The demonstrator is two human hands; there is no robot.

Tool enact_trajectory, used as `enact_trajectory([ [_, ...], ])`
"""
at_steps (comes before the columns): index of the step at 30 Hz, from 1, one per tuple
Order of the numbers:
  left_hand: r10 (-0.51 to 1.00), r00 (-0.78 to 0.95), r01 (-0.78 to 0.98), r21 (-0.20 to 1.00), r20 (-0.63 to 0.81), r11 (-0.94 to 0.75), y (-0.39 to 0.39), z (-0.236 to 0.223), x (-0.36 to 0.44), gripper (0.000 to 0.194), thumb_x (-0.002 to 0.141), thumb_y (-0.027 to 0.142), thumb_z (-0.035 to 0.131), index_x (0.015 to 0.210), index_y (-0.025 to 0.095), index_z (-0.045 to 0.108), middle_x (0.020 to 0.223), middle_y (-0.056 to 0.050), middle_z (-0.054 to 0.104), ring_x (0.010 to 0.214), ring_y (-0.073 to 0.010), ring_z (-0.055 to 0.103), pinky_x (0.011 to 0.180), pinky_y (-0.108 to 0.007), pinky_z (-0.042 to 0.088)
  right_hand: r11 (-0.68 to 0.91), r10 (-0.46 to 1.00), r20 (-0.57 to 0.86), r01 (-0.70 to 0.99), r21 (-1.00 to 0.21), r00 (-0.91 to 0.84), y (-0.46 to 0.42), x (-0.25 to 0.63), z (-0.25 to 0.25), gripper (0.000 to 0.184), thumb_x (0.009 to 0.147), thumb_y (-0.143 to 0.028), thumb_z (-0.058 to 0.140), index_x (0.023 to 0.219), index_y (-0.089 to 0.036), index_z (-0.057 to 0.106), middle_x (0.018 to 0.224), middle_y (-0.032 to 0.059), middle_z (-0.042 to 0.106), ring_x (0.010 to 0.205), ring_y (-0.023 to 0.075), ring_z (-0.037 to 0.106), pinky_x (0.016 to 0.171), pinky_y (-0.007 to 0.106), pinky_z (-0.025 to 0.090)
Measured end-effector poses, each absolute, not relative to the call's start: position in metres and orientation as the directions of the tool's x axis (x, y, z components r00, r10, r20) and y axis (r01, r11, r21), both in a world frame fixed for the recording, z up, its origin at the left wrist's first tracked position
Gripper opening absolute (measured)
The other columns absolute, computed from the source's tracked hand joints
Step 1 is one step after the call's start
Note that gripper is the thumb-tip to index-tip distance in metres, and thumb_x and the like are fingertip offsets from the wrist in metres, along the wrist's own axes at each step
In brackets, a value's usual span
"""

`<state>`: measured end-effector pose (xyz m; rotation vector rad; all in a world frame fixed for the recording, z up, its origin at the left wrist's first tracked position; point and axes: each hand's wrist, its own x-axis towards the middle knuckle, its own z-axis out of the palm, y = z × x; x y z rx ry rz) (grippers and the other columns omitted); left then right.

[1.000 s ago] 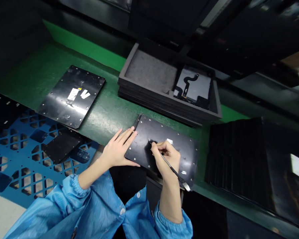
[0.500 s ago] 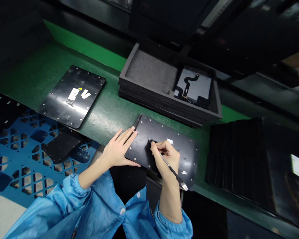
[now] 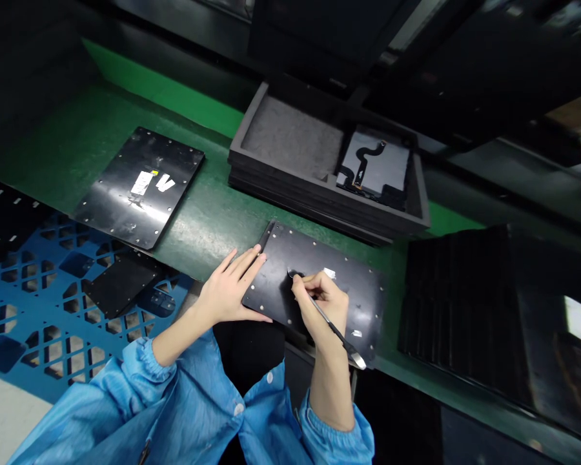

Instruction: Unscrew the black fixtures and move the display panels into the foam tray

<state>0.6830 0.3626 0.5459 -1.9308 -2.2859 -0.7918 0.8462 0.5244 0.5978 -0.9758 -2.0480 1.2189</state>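
Note:
A black rectangular plate [image 3: 290,242] with small round studs along its edges lies on the green bench in front of me. My left hand [image 3: 232,287] rests on the plate's left end, fingers stretched and spread. In my right hand [image 3: 324,303] is a slim metal spudger-like tool [image 3: 337,336], gripped like a pen. Its dark tip touches or hovers just over the plate's middle; I cannot tell which. The tool's flat silver end sticks out beyond my wrist. Two small white labels are stuck on the plate, one of them a label [image 3: 329,274] beside my right hand.
Another black plate [image 3: 126,161] with white labels lies to the left on the green bench [image 3: 213,213]. Behind stand stacked grey foam trays [image 3: 290,169], the top one holding a panel [image 3: 392,165] with a black flex cable. Black stacked pieces [image 3: 459,297] stand right; a blue lattice pallet [image 3: 33,290] is lower left.
Almost nothing differs. The whole view has shifted very slightly, while both hands and the tool keep nearly the same places on the plate.

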Motion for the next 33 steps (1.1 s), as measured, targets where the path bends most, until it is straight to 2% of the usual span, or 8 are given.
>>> enact_trajectory([
  [3,0.912,-0.230,0.925,0.369,0.341,0.096,0.363,0.545,0.683,0.143,0.081,0.102,0.060,0.178,0.009,0.010,0.177,-0.024,0.031,0.163,-0.0399,0.039,0.139,-0.055,0.026,0.320,0.810,0.090,0.307,-0.896,-0.580,0.525,0.846,0.598,0.046,0.097,-0.049,0.078,0.069,-0.024,0.053,0.072,-0.0004,0.066,0.062,0.0147,0.054,0.062,0.030,0.045],
  [12,0.909,-0.222,0.935,0.341,0.354,0.096,0.362,0.546,0.683,0.142,0.082,0.102,0.057,0.177,0.007,0.010,0.177,-0.024,0.031,0.163,-0.0376,0.039,0.140,-0.054,0.023,0.323,0.814,0.103,0.298,-0.898,-0.571,0.525,0.845,0.595,0.046,0.098,-0.048,0.077,0.068,-0.023,0.052,0.069,-0.0024,0.063,0.061,0.0131,0.052,0.061,0.029,0.041],
  [16,0.910,-0.226,0.932,0.350,0.349,0.097,0.362,0.545,0.683,0.142,0.081,0.102,0.058,0.177,0.008,0.010,0.177,-0.024,0.031,0.163,-0.0381,0.039,0.140,-0.054,0.023,0.261,0.833,0.074,0.270,-0.927,-0.549,0.526,0.847,0.595,0.046,0.094,-0.052,0.081,0.070,-0.022,0.056,0.070,-0.0007,0.067,0.060,0.0136,0.058,0.060,0.028,0.046],
  [20,0.906,-0.224,0.933,0.346,0.359,0.094,0.361,0.544,0.683,0.143,0.081,0.102,0.058,0.177,0.007,0.011,0.177,-0.024,0.031,0.163,-0.0378,0.038,0.140,-0.054,0.024,0.134,0.913,0.061,0.156,-0.978,-0.403,0.529,0.845,0.596,0.048,0.089,-0.058,0.087,0.078,-0.022,0.058,0.076,0.0037,0.076,0.057,0.0149,0.067,0.053,0.025,0.050],
  [25,0.905,-0.230,0.934,0.343,0.358,0.101,0.361,0.543,0.683,0.143,0.080,0.101,0.062,0.177,0.007,0.014,0.177,-0.025,0.031,0.164,-0.0370,0.037,0.140,-0.054,0.026,0.142,0.975,0.140,-0.005,-0.990,-0.174,0.534,0.849,0.597,0.043,0.095,-0.060,0.081,0.099,-0.023,0.060,0.075,0.0017,0.078,0.052,0.0173,0.069,0.049,0.026,0.052],
  [27,0.903,-0.233,0.932,0.347,0.360,0.102,0.360,0.542,0.683,0.144,0.079,0.100,0.064,0.177,0.007,0.014,0.177,-0.025,0.031,0.164,-0.0374,0.038,0.139,-0.055,0.027,0.173,0.979,0.171,0.007,-0.985,-0.108,0.534,0.864,0.597,0.042,0.098,-0.060,0.078,0.105,-0.020,0.067,0.079,0.0039,0.080,0.059,0.0199,0.074,0.056,0.030,0.058],
  [30,0.898,-0.236,0.930,0.353,0.372,0.099,0.360,0.540,0.683,0.145,0.078,0.100,0.066,0.177,0.008,0.012,0.177,-0.025,0.031,0.163,-0.0382,0.040,0.138,-0.058,0.030,0.221,0.975,0.224,0.162,-0.962,-0.001,0.535,0.905,0.596,0.042,0.099,-0.058,0.076,0.104,-0.017,0.077,0.099,0.0111,0.083,0.087,0.0266,0.081,0.086,0.041,0.066],
  [33,0.892,-0.226,0.934,0.346,0.391,0.085,0.360,0.541,0.683,0.143,0.080,0.098,0.067,0.178,0.010,0.009,0.176,-0.025,0.033,0.162,-0.0381,0.041,0.138,-0.058,0.031,0.243,0.962,0.271,0.350,-0.905,0.033,0.537,0.953,0.584,0.044,0.101,-0.057,0.072,0.119,-0.018,0.080,0.127,0.0139,0.080,0.127,0.0340,0.073,0.120,0.053,0.051],
])
